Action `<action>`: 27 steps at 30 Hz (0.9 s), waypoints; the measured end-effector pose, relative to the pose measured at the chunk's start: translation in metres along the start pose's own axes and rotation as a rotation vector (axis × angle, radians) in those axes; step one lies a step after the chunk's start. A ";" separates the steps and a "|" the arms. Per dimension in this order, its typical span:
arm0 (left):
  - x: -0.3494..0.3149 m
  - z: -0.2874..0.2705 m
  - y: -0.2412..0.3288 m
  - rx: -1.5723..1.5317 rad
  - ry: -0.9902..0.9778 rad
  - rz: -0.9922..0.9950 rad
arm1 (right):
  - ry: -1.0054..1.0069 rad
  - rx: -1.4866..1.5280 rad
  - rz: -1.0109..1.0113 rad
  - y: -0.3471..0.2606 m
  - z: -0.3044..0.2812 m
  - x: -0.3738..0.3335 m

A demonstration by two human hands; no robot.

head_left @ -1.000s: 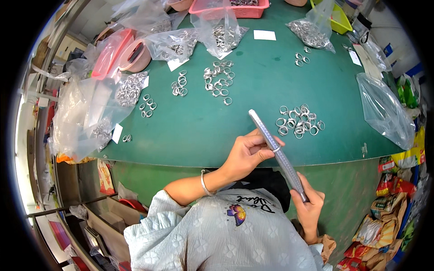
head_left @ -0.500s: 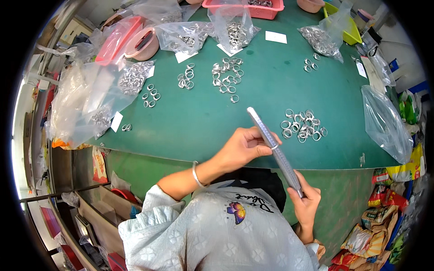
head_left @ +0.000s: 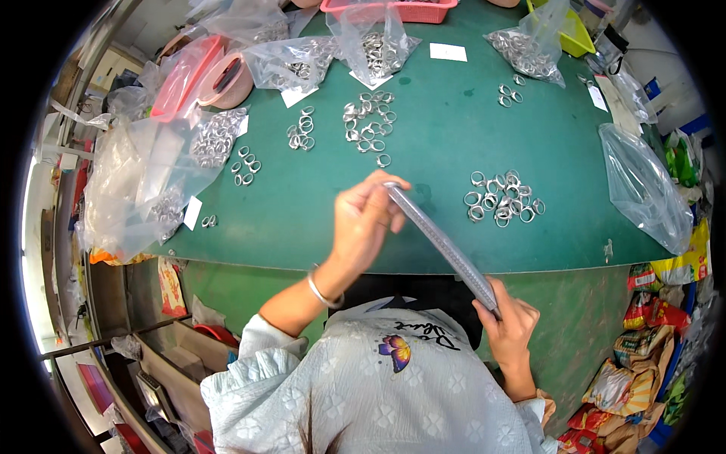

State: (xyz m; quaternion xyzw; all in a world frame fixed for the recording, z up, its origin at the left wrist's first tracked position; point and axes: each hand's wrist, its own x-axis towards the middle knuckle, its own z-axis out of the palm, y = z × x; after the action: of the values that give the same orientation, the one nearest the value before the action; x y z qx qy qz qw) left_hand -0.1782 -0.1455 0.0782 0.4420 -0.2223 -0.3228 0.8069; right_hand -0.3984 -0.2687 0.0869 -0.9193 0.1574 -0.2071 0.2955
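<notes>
A grey ring mandrel slants over the near edge of the table, its thin tip to the upper left. My right hand is closed around its thick lower end. At the tip, my left hand is closed on a silver ring, mostly hidden by the fingers. To the right of the mandrel lies a loose pile of silver rings. Beyond my left hand, a single ring sits just below a larger cluster of rings.
Smaller ring groups lie left on the green table. Clear bags of rings, white paper slips, a pink basket and a green basket line the back and sides. An empty plastic bag lies right.
My left hand has moved left and up along the mandrel to its tip, bringing the ring from partway down the shaft. My right hand still holds the thick end.
</notes>
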 end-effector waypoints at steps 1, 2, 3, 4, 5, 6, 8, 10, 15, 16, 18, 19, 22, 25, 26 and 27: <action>0.001 0.002 0.003 -0.001 0.012 -0.057 | 0.011 0.001 -0.002 0.002 0.000 -0.001; 0.002 0.004 0.007 -0.003 0.021 -0.116 | 0.007 0.096 0.056 0.004 0.001 -0.001; 0.004 0.002 0.006 -0.032 0.032 -0.118 | 0.004 0.191 0.115 0.007 0.002 -0.001; 0.006 -0.002 0.005 -0.062 0.043 -0.120 | 0.000 0.285 0.173 0.009 0.003 -0.002; 0.010 -0.005 0.003 -0.094 0.053 -0.120 | -0.009 0.334 0.233 0.010 0.003 -0.003; 0.016 -0.012 0.003 0.109 0.056 -0.054 | -0.017 0.382 0.292 0.011 0.003 -0.004; 0.030 -0.030 0.007 0.511 0.058 0.082 | -0.025 0.441 0.376 0.013 0.004 -0.005; 0.043 -0.046 0.003 0.953 0.122 0.181 | -0.032 0.464 0.412 0.015 0.005 -0.005; 0.065 -0.093 -0.009 1.452 0.118 0.293 | 0.028 0.495 0.529 0.023 0.008 -0.013; 0.067 -0.097 -0.009 1.499 0.105 0.273 | 0.050 0.506 0.546 0.025 0.009 -0.016; 0.072 -0.091 -0.006 1.477 0.104 0.232 | 0.097 0.509 0.587 0.029 0.008 -0.020; 0.071 -0.086 -0.002 1.446 0.105 0.216 | 0.115 0.527 0.614 0.031 0.008 -0.022; 0.066 -0.075 0.000 1.609 0.145 0.347 | 0.189 0.563 0.679 0.039 0.006 -0.029; 0.059 -0.035 -0.005 1.489 0.025 0.368 | 0.287 0.630 0.743 0.045 0.002 -0.035; 0.059 -0.021 -0.012 1.432 -0.093 0.355 | 0.319 0.667 0.765 0.047 0.000 -0.036; 0.060 -0.010 -0.022 1.418 -0.214 0.317 | 0.348 0.705 0.779 0.047 -0.001 -0.034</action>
State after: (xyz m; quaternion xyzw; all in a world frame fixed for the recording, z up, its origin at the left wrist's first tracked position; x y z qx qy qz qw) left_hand -0.1376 -0.1915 0.0583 0.7865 -0.5166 -0.0224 0.3377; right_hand -0.4363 -0.2915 0.0486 -0.5906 0.4536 -0.2714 0.6097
